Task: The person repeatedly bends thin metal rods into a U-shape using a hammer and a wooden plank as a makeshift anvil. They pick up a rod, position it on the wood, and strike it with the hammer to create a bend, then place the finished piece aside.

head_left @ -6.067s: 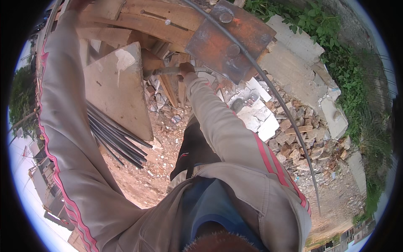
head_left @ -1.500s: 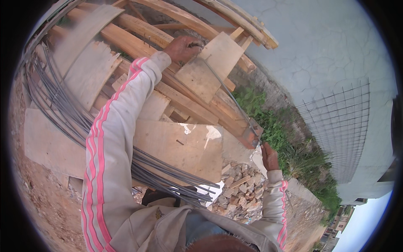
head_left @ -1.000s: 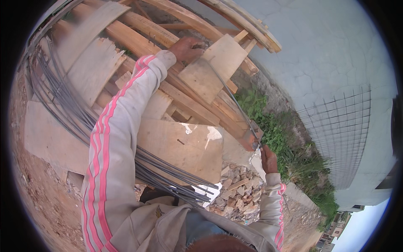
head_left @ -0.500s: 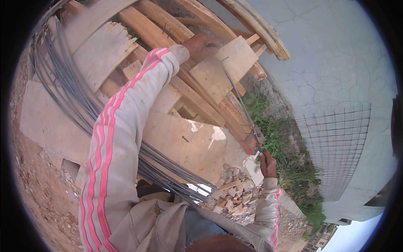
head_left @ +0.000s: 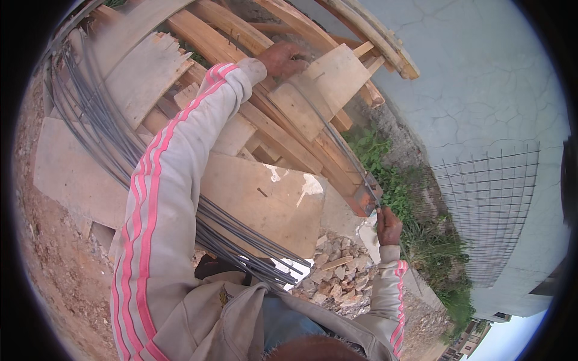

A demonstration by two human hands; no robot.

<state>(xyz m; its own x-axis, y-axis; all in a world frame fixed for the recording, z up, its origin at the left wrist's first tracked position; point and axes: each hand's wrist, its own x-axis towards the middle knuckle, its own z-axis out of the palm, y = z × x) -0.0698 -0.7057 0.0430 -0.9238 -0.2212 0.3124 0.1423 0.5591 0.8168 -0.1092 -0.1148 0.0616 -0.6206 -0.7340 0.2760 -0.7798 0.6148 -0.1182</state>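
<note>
While the right hand [head_left: 389, 226] has its fingers closed around a dark metal rod [head_left: 344, 147] slanting over a pale board [head_left: 294, 111] and a rust-orange plate [head_left: 362, 201], the left hand [head_left: 283, 59] curls its fingers loosely near the rod's blurred upper stretch, any grip there impossible to tell.

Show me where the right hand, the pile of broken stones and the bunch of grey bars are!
Right hand [head_left: 389, 226]: head view, middle of the hand.
Pile of broken stones [head_left: 340, 283]: head view, stones near its middle.
Bunch of grey bars [head_left: 259, 257]: head view, toward the bars' lower ends.
</note>
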